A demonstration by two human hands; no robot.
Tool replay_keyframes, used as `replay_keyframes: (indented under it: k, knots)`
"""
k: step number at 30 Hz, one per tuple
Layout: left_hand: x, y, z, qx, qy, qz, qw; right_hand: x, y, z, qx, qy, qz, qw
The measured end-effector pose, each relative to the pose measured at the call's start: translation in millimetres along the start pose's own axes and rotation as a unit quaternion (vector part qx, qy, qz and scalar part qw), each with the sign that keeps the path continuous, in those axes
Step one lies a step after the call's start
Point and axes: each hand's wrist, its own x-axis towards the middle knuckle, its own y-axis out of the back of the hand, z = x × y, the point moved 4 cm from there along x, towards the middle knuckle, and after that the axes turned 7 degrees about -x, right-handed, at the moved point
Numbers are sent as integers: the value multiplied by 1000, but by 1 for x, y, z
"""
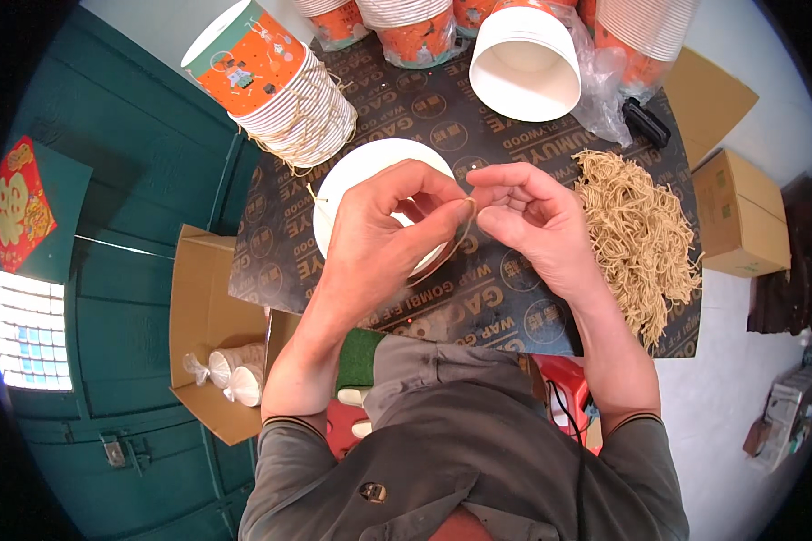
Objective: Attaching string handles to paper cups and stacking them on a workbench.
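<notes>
Thumb and index finger of my left hand (374, 225) pinch a thin tan cord (464, 236) above the table. Just to the right, my right hand (543, 221) has its thumb and index finger apart beside the cord, with nothing visibly gripped between them. Beneath my left hand is a white paper bucket (352, 169), partly hidden by the hand and wrist. A short knotted cord end (316, 197) sticks out at the bucket's left side. Right of my right hand lies a heap of cut tan cords (636, 243).
A tilted stack of orange-and-green paper buckets (289, 108), draped with cords, stands far left. More stacks (412, 27) and an open white bucket (525, 68) line the back of the dark plywood table (424, 117). A black object (646, 123) lies far right; cardboard boxes (740, 212) flank the table.
</notes>
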Motion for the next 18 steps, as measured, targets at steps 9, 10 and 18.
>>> replay_keyframes:
  k: [9,10,18]
  knots:
    - [1,-2,1,43,-22,13,999,0,2,14,-16,-35,20,999]
    - [2,-3,0,44,-19,11,999,-1,3,12,-33,-31,25,999]
    - [3,-4,-1,104,-24,33,994,0,1,16,-87,-10,64,994]
